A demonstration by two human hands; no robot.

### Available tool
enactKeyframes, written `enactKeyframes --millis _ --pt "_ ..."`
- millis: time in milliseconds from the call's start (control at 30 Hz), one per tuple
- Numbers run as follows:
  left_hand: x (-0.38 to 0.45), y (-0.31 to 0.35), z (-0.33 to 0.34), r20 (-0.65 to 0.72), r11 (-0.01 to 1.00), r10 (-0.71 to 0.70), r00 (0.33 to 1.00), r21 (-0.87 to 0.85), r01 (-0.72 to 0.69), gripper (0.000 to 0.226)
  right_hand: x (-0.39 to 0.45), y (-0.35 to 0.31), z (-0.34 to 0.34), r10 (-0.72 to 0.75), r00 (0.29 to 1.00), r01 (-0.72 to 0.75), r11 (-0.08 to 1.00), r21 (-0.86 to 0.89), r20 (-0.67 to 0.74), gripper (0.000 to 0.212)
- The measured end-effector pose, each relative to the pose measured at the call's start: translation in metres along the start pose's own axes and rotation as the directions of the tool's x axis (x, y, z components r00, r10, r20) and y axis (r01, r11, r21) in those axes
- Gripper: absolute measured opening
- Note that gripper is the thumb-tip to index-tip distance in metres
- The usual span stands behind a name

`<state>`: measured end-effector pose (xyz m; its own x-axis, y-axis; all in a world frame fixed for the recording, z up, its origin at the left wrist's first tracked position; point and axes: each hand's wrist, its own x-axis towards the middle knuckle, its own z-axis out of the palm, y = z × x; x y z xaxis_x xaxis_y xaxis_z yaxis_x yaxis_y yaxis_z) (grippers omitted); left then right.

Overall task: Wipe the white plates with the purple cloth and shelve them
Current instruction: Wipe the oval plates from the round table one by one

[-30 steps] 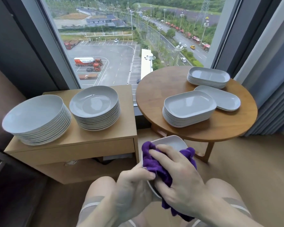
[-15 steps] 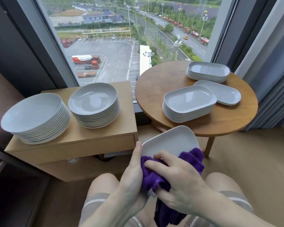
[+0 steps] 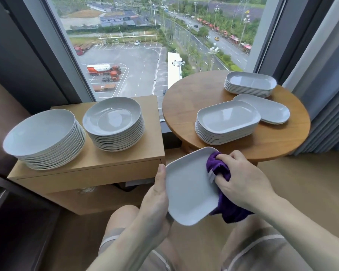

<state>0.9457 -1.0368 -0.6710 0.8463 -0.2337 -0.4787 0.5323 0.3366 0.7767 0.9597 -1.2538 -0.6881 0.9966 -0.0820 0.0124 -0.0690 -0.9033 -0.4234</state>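
Left hand [image 3: 155, 200] gripped the left edge of 1 white rectangular plate [image 3: 188, 188], thumb laid along the rim, remaining fingers hidden beneath. Plate was held tilted above the person's lap, in front of the round table [image 3: 186, 106]. Right hand [image 3: 243, 182] was curled around the bunched purple cloth [image 3: 217, 165] and pressed it onto the plate's upper right area; the cloth's loose end hung below the plate's right edge. A small white tag showed on the cloth.

On the round table: 1 stack of rectangular plates [image 3: 227, 122] nearest the held plate, 1 low pile of oblong plates [image 3: 264, 108] just behind it, touching or overlapping, and 1 further stack of oblong plates [image 3: 250, 84] toward the window [image 3: 145, 45].

On the wooden cabinet [image 3: 106, 165] to the left: 2 stacks of round plates, the left stack [image 3: 41, 137] and the right stack [image 3: 114, 122], just beside each other. Grey curtain [image 3: 325, 94] hung at the right
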Motion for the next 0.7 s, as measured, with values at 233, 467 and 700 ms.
enactKeyframes --millis 233,467,700 --pt "0.013 0.012 -0.012 -0.016 0.998 0.028 0.999 -0.059 -0.028 0.064 -0.022 -0.029 0.01 -0.191 0.961 0.2 0.979 -0.031 0.198 0.028" --pt "0.009 -0.003 -0.002 0.041 0.963 -0.153 0.987 -0.219 0.158 0.074 -0.055 -0.059 0.022 -0.445 0.871 0.412 0.893 0.181 0.21 0.032" --pt "0.001 -0.02 0.01 0.109 0.969 -0.186 0.976 -0.142 0.201 0.063 -0.045 -0.051 0.018 -0.366 0.93 0.353 0.914 0.198 0.031 0.05"
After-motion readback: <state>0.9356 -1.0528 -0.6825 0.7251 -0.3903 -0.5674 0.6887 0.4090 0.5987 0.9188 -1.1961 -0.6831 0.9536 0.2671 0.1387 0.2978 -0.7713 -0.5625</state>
